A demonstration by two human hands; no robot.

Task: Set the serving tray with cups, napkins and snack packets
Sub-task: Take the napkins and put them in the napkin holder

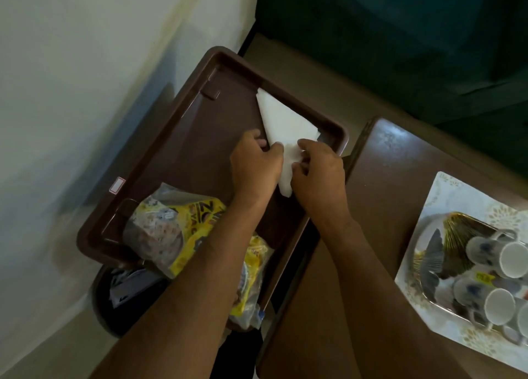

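Observation:
A brown plastic serving tray lies in front of me. A white napkin folded into a triangle rests on its far right part. My left hand and my right hand both pinch the napkin's near end, fingers closed on the paper. Yellow snack packets lie in the tray's near left corner, partly under my left forearm. Several white cups lie on their sides on a white patterned tray at the right.
The patterned tray sits on a dark brown table to the right of the serving tray. A pale wall runs along the left. A dark round stool or bin shows below the serving tray's near corner.

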